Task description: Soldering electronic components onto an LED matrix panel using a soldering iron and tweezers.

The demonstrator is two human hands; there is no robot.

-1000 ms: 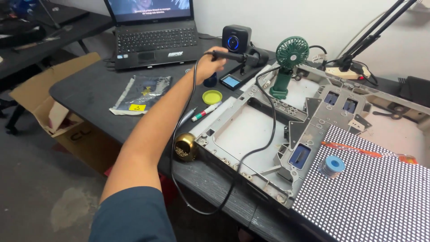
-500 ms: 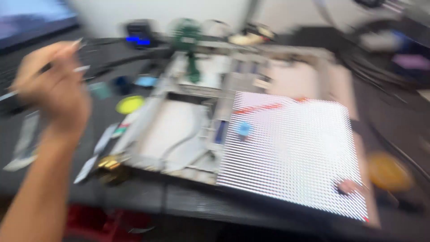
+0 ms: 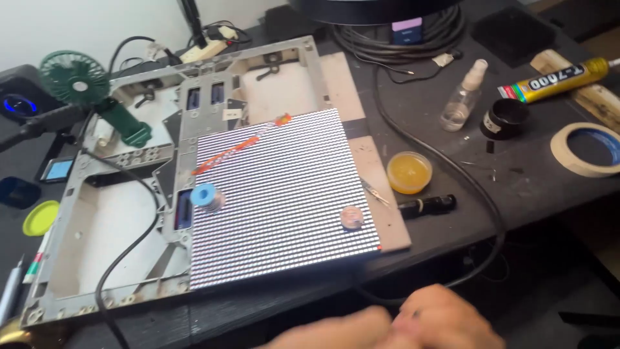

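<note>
— What do we have on our dark workbench (image 3: 516, 187)?
— A grey metal frame (image 3: 116, 258) carrying a dotted LED panel (image 3: 278, 194), an amber paste tub (image 3: 409, 172), a black torch (image 3: 427, 205), a spray bottle (image 3: 462, 100), a glue tube (image 3: 560, 81) and a tape roll (image 3: 586, 150).

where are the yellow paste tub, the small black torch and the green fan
yellow paste tub (image 3: 409, 172), head view, on the middle of the paste.
small black torch (image 3: 427, 206), head view, on the middle of its barrel.
green fan (image 3: 74, 76), head view, on the hub of its round grille.
</note>
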